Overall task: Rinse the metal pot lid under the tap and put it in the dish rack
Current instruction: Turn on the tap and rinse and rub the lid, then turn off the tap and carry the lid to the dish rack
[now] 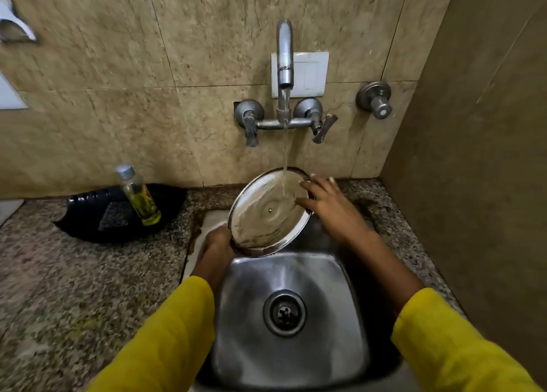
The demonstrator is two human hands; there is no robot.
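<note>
A round metal pot lid (266, 214) is held tilted over the back of the steel sink (245, 317), its inner side facing me. Water runs from the wall tap (285, 57) onto the lid's upper part. My left hand (217, 242) grips the lid's lower left rim from beneath. My right hand (328, 203) lies against the lid's right rim, with fingers spread over its inner face. No dish rack is visible.
A clear bottle with yellow liquid (139, 198) stands on a black tray (97, 214) on the granite counter (59, 288) left of the sink. Two tap handles (250, 125) and a separate valve (376, 98) are on the tiled wall. A side wall rises close on the right.
</note>
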